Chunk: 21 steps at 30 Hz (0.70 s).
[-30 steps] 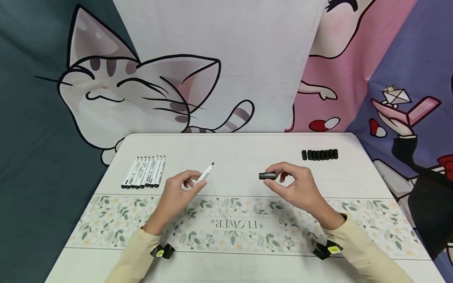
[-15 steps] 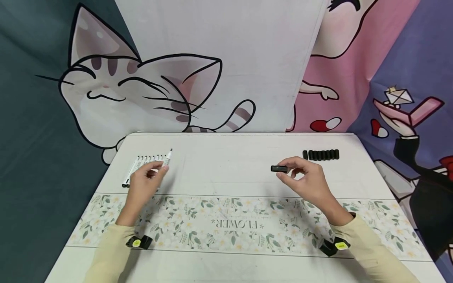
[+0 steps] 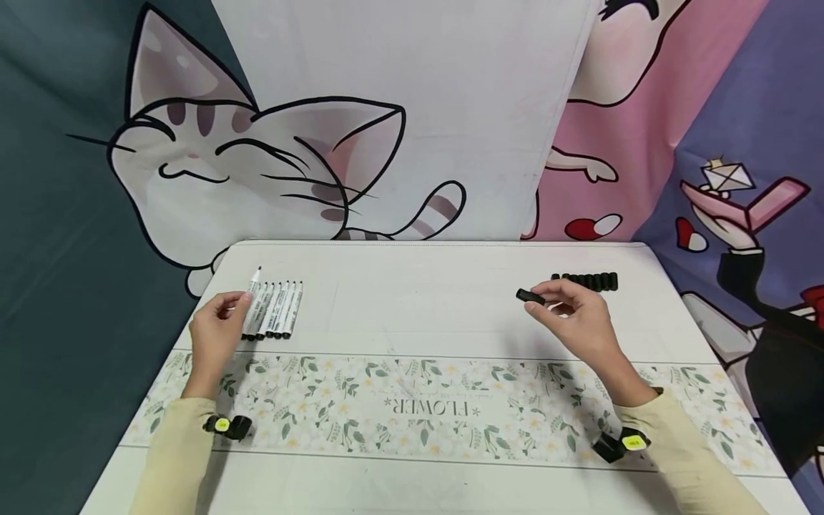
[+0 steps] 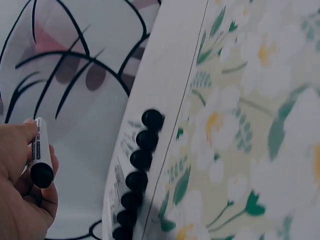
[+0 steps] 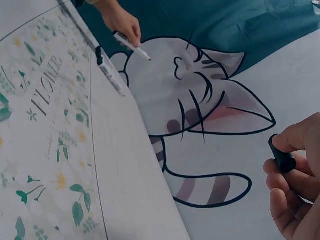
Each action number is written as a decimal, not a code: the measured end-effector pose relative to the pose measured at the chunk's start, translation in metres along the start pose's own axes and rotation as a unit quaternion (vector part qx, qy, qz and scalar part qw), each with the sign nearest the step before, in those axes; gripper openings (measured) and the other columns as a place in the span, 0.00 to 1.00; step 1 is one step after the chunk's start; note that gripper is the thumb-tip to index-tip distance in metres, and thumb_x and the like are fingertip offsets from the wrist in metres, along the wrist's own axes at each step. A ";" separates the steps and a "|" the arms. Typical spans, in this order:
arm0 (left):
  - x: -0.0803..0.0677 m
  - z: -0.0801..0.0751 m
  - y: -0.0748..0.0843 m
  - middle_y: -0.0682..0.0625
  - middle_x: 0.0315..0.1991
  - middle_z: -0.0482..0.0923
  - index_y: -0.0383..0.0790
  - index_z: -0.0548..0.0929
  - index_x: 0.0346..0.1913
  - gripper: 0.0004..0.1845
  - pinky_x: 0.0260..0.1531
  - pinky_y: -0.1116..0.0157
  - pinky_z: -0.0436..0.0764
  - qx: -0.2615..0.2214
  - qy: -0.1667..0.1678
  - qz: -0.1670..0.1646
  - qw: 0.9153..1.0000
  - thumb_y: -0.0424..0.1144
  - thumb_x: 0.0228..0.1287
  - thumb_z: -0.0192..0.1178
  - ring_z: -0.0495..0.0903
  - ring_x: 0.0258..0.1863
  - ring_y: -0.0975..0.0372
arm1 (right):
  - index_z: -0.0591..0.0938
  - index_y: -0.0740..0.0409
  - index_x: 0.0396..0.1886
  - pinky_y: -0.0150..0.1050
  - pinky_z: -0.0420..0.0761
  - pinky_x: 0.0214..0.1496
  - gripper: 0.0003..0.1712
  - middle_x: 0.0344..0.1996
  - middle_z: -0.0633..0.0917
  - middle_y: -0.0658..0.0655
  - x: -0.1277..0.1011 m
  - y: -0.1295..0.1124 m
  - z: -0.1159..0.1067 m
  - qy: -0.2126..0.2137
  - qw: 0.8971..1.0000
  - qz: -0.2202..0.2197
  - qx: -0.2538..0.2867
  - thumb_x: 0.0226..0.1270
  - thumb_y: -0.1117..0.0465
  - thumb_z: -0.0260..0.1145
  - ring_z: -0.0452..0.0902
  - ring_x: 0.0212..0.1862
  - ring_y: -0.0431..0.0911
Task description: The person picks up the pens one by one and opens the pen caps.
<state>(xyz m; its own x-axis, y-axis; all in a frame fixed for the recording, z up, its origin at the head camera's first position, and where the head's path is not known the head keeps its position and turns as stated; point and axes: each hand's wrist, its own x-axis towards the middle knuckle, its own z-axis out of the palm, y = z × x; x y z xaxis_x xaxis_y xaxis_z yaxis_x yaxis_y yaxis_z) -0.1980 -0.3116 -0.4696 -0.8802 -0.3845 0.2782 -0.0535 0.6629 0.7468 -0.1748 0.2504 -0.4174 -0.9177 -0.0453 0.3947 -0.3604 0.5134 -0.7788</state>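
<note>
Between thumb and fingers my left hand (image 3: 219,329) pinches an uncapped white marker (image 4: 41,147), its black tip up in the head view. It is held above the left part of a row of uncapped markers (image 3: 278,311) lying side by side at the table's left. Their black ends (image 4: 141,160) line up in the left wrist view. On the other side, my right hand (image 3: 576,318) pinches a black marker cap (image 3: 530,296), apart from the table. Just behind that hand lies a row of black caps (image 3: 599,281), partly hidden by the fingers.
The white table (image 3: 412,307) has a flowered strip (image 3: 425,408) across it, lettered FLOWER. Behind its far edge hangs a cloth (image 3: 412,143) with cartoon drawings. A dark green cloth (image 3: 58,286) hangs at the left.
My left hand has carried the marker leftward from the table's middle to over the row of markers. My right hand has moved right and slightly away with the cap, towards the row of caps.
</note>
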 end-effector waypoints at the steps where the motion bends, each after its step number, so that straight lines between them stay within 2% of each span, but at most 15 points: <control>1: 0.002 0.000 -0.003 0.46 0.40 0.84 0.39 0.87 0.54 0.21 0.28 0.75 0.71 0.003 0.008 -0.003 1.000 0.53 0.74 0.61 0.74 0.32 0.73 | 0.87 0.59 0.46 0.22 0.77 0.40 0.12 0.33 0.87 0.44 0.000 0.002 -0.001 0.000 1.000 0.007 -0.004 0.62 0.67 0.76 0.80 0.36 0.30; 6: 0.014 -0.002 -0.022 0.44 0.43 0.84 0.38 0.87 0.55 0.23 0.27 0.73 0.71 0.023 0.029 -0.032 0.999 0.54 0.74 0.60 0.73 0.32 0.73 | 0.87 0.59 0.49 0.22 0.76 0.41 0.14 0.35 0.87 0.41 -0.002 0.006 -0.007 0.001 0.999 0.035 -0.010 0.64 0.64 0.76 0.80 0.38 0.30; 11: 0.023 -0.001 -0.038 0.39 0.48 0.83 0.37 0.86 0.58 0.26 0.29 0.70 0.71 0.032 0.023 -0.090 0.995 0.57 0.75 0.57 0.73 0.35 0.69 | 0.86 0.60 0.50 0.23 0.77 0.40 0.15 0.35 0.87 0.40 -0.004 0.009 -0.013 0.006 0.998 0.060 -0.010 0.66 0.61 0.75 0.80 0.37 0.32; 15: 0.030 0.003 -0.048 0.38 0.49 0.83 0.35 0.85 0.58 0.27 0.29 0.67 0.72 0.041 0.013 -0.121 0.992 0.56 0.75 0.56 0.73 0.33 0.65 | 0.85 0.61 0.50 0.24 0.77 0.39 0.15 0.35 0.89 0.42 -0.005 0.013 -0.019 0.011 0.997 0.076 -0.004 0.68 0.59 0.74 0.81 0.36 0.34; 17: 0.033 0.003 -0.051 0.39 0.47 0.82 0.35 0.85 0.58 0.27 0.32 0.64 0.72 0.040 0.007 -0.132 0.990 0.56 0.76 0.56 0.74 0.33 0.63 | 0.85 0.61 0.51 0.24 0.77 0.39 0.16 0.35 0.89 0.42 -0.005 0.015 -0.021 0.015 0.996 0.082 -0.002 0.68 0.58 0.73 0.81 0.37 0.34; 21: 0.040 0.005 -0.056 0.43 0.42 0.81 0.34 0.85 0.58 0.27 0.44 0.55 0.70 0.037 -0.008 -0.150 0.988 0.55 0.76 0.55 0.74 0.37 0.58 | 0.84 0.61 0.52 0.24 0.76 0.40 0.17 0.34 0.88 0.38 -0.005 0.018 -0.027 0.024 0.995 0.093 -0.004 0.69 0.57 0.73 0.80 0.38 0.33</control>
<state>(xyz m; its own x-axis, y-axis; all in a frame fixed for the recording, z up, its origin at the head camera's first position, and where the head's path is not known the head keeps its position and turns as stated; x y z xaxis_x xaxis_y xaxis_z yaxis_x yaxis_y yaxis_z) -0.2327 -0.3612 -0.5035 -0.8270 -0.5607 0.0419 -0.3462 0.5665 0.7478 -0.1723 0.2828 -0.4208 -0.9590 0.0923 0.2680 -0.1840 0.5167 -0.8362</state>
